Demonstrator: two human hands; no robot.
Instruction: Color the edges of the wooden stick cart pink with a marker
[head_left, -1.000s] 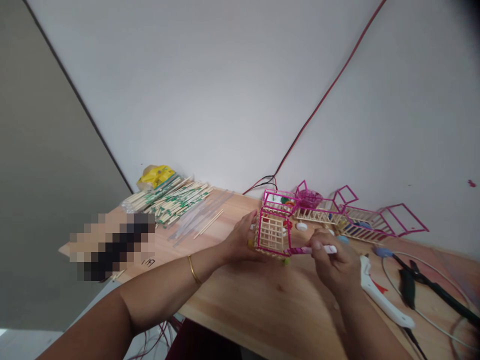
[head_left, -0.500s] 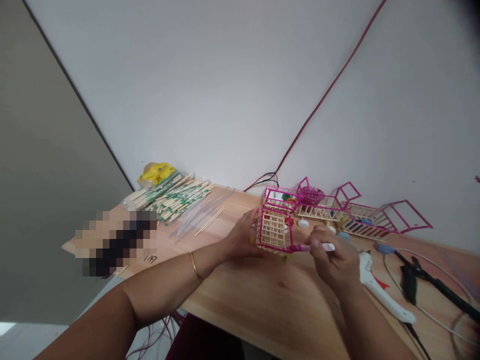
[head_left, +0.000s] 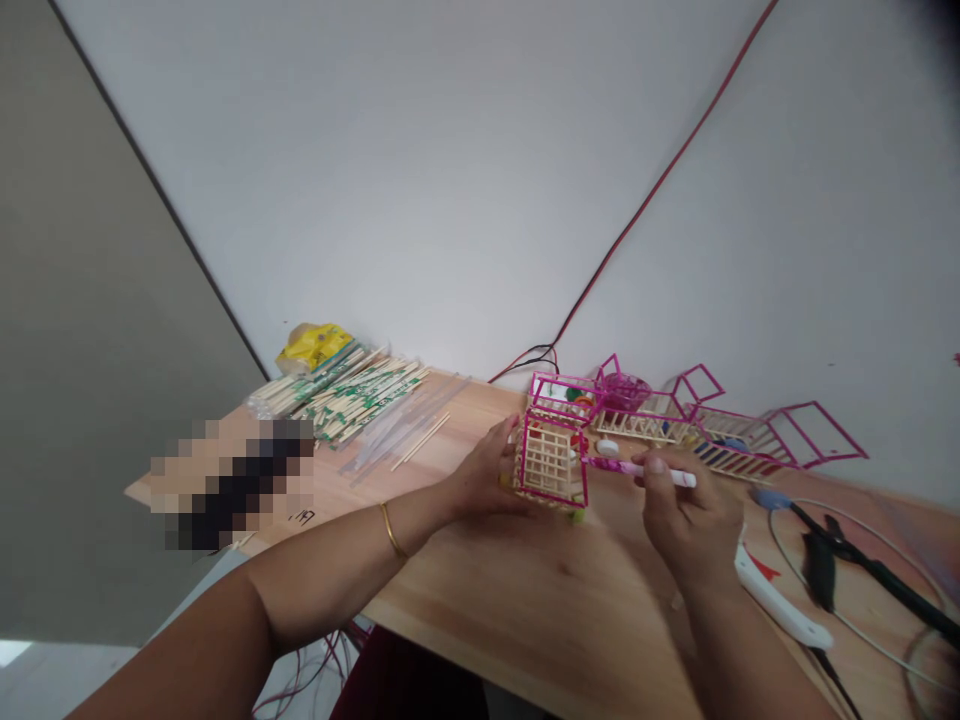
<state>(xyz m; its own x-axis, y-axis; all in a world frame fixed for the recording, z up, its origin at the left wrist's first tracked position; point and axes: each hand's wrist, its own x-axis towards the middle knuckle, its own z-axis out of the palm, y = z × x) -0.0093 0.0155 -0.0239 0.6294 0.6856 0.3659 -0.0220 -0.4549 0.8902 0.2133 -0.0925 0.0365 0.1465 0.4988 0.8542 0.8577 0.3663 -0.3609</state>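
My left hand grips the left side of a small cart-like model built of thin wooden sticks. Its lattice face is plain wood, bordered by pink edges, and yellow-green bits show at its base. Between thumb and fingers, my right hand holds a marker pen with a white rear end and a pink-stained front. The pen's tip meets, or nearly meets, the model's right pink edge. The left fingertips are partly hidden behind the model.
Similar pink-edged stick models stand along the wall. Bundled sticks and a yellow bag lie back left, with loose sticks nearer. A white glue gun, black-handled pliers and a cable occupy the right side.
My right hand has moved up and to the right. The marker's tip has gone from the model's lower right corner up along its right edge. My left hand stays nearly still.
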